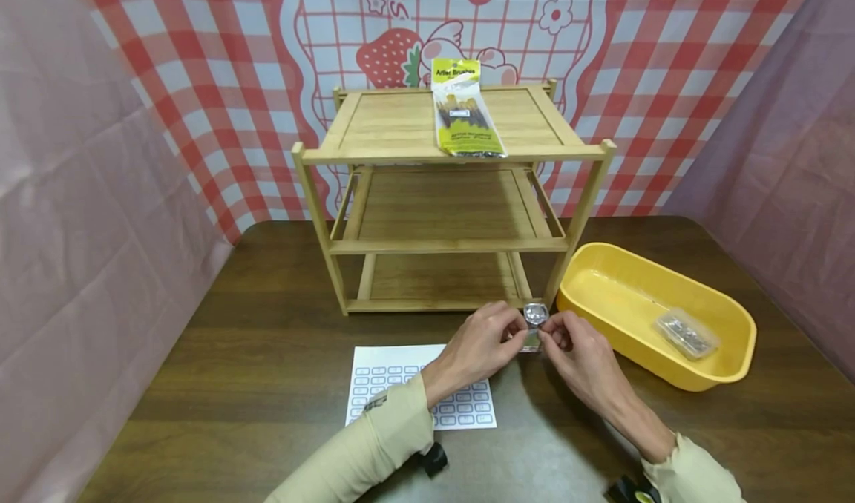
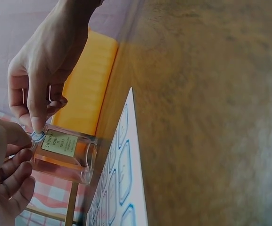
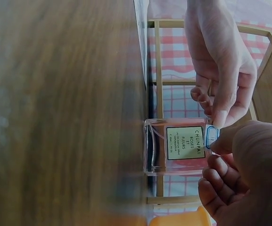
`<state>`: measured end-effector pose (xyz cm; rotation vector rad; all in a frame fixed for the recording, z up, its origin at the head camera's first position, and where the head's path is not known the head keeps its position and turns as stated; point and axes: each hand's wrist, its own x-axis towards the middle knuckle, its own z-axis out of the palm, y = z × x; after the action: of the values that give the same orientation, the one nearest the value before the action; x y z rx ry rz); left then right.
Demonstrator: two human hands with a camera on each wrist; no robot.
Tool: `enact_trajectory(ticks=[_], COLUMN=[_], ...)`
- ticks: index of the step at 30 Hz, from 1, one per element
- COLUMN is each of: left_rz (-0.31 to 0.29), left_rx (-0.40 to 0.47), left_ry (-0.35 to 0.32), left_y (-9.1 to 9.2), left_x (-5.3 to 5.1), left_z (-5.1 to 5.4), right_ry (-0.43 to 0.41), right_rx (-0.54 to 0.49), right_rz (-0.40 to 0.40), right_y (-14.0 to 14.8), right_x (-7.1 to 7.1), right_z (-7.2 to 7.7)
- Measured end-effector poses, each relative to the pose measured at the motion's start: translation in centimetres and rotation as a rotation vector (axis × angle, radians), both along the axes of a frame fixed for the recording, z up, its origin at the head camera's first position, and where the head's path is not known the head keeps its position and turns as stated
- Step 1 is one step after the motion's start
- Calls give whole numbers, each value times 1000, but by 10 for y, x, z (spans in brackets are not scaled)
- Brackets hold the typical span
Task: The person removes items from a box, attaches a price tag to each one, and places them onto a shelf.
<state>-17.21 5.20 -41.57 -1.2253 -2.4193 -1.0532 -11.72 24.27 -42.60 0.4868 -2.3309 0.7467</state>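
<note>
Left hand (image 1: 476, 349) and right hand (image 1: 584, 362) pinch a blue-bordered sticker (image 3: 211, 136), seemingly against the Chunpai perfume bottle (image 3: 185, 143), upright on the table (image 1: 220, 384), with the sticker sheet (image 1: 390, 371) at its eight o'clock, yellow basin (image 1: 614, 291) at three.

Fabric (image 1: 240, 80) hung round three sides of the table (image 1: 234, 384) suggests a staged booth.

That bottle (image 3: 187, 165) shows clear pink around its pale green, black-edged label (image 3: 186, 142). Lower centre, a white sheet (image 1: 387, 377) bears blue-outlined boxes; right, a plain yellow basin (image 1: 614, 295); up top, red-and-white checked cloth (image 1: 194, 65).
</note>
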Motion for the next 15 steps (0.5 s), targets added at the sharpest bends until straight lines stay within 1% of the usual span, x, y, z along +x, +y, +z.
enact_trajectory(ticks=[9, 15], left_rz=[21, 36], left_rx=[6, 11], left_ry=[32, 22], left_y=[1, 3], left_x=[1, 1], left_z=[1, 1], right_ry=[-3, -14], right_rx=[-4, -7], right_rz=[5, -5], right_y=[0, 0], right_x=[-1, -1], right_z=[0, -1])
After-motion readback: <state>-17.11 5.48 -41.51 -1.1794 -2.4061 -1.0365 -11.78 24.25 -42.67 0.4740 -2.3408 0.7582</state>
